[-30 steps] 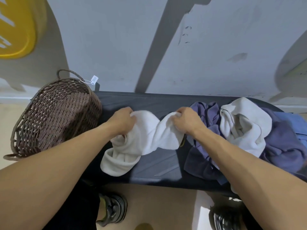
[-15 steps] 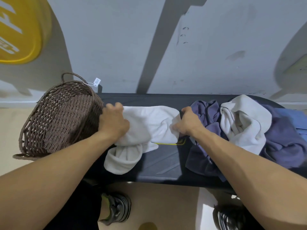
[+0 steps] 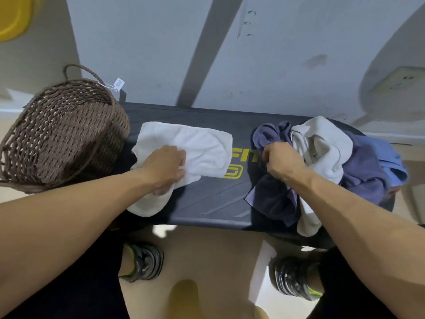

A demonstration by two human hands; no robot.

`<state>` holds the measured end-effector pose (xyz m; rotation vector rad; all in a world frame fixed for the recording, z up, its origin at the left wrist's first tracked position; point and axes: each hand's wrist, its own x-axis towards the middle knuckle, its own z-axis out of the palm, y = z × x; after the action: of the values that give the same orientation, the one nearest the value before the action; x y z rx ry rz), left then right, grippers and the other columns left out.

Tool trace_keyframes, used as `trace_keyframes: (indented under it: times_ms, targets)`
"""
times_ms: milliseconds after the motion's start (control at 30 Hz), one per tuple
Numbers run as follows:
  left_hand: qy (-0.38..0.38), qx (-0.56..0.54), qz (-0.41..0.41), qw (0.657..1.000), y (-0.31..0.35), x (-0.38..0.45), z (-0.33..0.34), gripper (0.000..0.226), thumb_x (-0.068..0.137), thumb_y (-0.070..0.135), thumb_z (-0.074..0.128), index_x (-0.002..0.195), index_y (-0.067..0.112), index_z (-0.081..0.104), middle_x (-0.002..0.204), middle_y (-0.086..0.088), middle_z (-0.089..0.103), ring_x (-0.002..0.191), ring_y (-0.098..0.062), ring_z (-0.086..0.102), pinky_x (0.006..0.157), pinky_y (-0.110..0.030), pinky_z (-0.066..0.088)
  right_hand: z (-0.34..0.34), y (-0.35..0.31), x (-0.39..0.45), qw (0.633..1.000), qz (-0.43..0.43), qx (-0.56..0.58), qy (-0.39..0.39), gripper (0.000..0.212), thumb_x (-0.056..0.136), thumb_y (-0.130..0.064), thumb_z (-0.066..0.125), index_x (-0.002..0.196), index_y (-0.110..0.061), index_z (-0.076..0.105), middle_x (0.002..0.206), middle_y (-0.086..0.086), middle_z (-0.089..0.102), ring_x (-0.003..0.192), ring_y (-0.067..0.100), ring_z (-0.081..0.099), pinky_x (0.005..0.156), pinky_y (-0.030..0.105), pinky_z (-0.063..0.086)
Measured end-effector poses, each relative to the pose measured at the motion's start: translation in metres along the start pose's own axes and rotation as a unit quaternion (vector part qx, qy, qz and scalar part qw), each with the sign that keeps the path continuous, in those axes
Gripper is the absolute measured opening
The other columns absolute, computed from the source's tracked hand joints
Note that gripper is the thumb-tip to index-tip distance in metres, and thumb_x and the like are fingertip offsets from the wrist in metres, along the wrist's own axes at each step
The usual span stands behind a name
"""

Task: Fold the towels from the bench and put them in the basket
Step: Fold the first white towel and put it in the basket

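White terry cloth, a towel (image 3: 186,148), is spread on the black bench (image 3: 207,203) just beside the wicker basket (image 3: 62,137), and its near edge is pinched by the left hand (image 3: 164,168), fingers curled into the fabric. One end droops over the front edge, so the fold is judged barely begun. The basket is seen to hold nothing; no towel has been put away yet. At the bench's other end a crumpled pile remains: a dark purple towel (image 3: 273,199), a cream towel (image 3: 322,143) and a blue cloth (image 3: 391,162). The right hand (image 3: 282,162) is closed at the pile, apparently gripping the purple towel.
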<state>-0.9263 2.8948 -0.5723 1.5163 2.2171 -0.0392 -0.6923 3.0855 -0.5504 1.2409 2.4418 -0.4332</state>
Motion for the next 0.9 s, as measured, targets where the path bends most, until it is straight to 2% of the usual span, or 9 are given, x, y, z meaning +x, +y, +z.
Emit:
trace_keyframes:
  times_ms: [167,267,367,467,567,633,733,800,900]
  targets:
    - [-0.014,-0.032,0.002,0.999,0.002,-0.002,-0.006,0.018,0.087,0.031,0.064,0.101,0.019,0.059,0.104,-0.002,0.056,0.102,-0.024,0.052,0.089,-0.041,0.047,-0.001,-0.020,-0.012,0.992,-0.042,-0.107,-0.043,0.008,0.081,-0.018,0.061,0.082,-0.012,0.055,0.088,0.009,0.056,0.083,0.029,0.055,0.068,0.033,0.047]
    - [0.014,-0.041,0.028,0.999,0.005,-0.011,-0.011,0.021,0.084,0.033,0.068,0.098,0.019,0.059,0.099,0.000,0.054,0.100,-0.022,0.051,0.087,-0.039,0.046,0.004,-0.052,-0.014,0.995,-0.093,-0.016,0.039,0.013,0.082,-0.021,0.061,0.090,-0.011,0.061,0.094,0.010,0.063,0.084,0.032,0.062,0.064,0.031,0.046]
    - [0.007,-0.011,0.025,1.000,0.005,-0.024,-0.014,0.021,0.081,0.039,0.067,0.083,0.023,0.054,0.088,0.003,0.056,0.090,-0.023,0.055,0.078,-0.039,0.049,0.014,-0.078,-0.014,0.992,-0.078,0.094,-0.035,0.032,0.083,-0.037,0.070,0.084,-0.007,0.063,0.085,0.008,0.065,0.083,0.031,0.062,0.071,0.032,0.051]
    - [0.061,0.032,0.013,0.998,-0.005,-0.040,-0.003,0.036,0.076,0.046,0.069,0.095,0.018,0.057,0.098,-0.003,0.055,0.094,-0.026,0.051,0.082,-0.042,0.048,0.027,-0.094,-0.016,0.988,-0.046,0.120,-0.090,0.047,0.079,-0.052,0.073,0.072,-0.010,0.054,0.076,0.006,0.062,0.073,0.029,0.061,0.067,0.034,0.051]
    - [0.064,0.050,-0.011,0.997,-0.025,-0.055,0.008,0.057,0.074,0.048,0.072,0.116,0.016,0.051,0.111,-0.007,0.048,0.102,-0.029,0.047,0.083,-0.041,0.043,0.026,-0.105,-0.010,0.985,-0.046,0.153,-0.060,0.026,0.077,-0.027,0.073,0.087,-0.004,0.067,0.078,0.015,0.073,0.056,0.028,0.066,0.061,0.036,0.057]
    - [0.041,0.023,-0.035,0.998,-0.035,-0.058,0.007,0.055,0.076,0.043,0.073,0.118,0.018,0.048,0.111,-0.006,0.047,0.104,-0.029,0.048,0.084,-0.042,0.044,0.012,-0.107,0.003,0.988,-0.044,0.142,-0.049,0.011,0.077,-0.015,0.063,0.083,-0.011,0.072,0.079,0.014,0.075,0.063,0.029,0.072,0.062,0.032,0.058]
    - [0.043,-0.094,-0.060,0.993,-0.038,-0.052,0.000,0.035,0.077,0.025,0.073,0.104,0.017,0.053,0.098,-0.003,0.057,0.094,-0.027,0.058,0.083,-0.043,0.050,-0.018,-0.102,0.026,0.987,-0.013,0.151,-0.047,0.023,0.074,-0.011,0.072,0.096,-0.017,0.075,0.087,0.005,0.076,0.076,0.020,0.072,0.065,0.027,0.056]
    - [0.054,-0.134,-0.083,0.986,-0.040,-0.047,-0.007,0.025,0.078,0.017,0.071,0.096,0.017,0.054,0.092,-0.002,0.062,0.087,-0.025,0.061,0.081,-0.042,0.053,-0.029,-0.093,0.038,0.976,0.029,0.214,0.012,0.027,0.070,-0.009,0.077,0.096,-0.018,0.075,0.085,0.003,0.072,0.072,0.017,0.070,0.061,0.023,0.056]
    - [0.109,-0.116,-0.122,0.980,-0.046,-0.044,-0.010,0.023,0.084,0.025,0.068,0.083,0.016,0.047,0.077,0.000,0.057,0.074,-0.025,0.056,0.066,-0.036,0.043,-0.028,-0.087,0.043,0.972,0.090,0.208,0.061,0.027,0.074,0.001,0.067,0.101,-0.006,0.067,0.094,0.016,0.068,0.077,0.028,0.068,0.066,0.034,0.058]
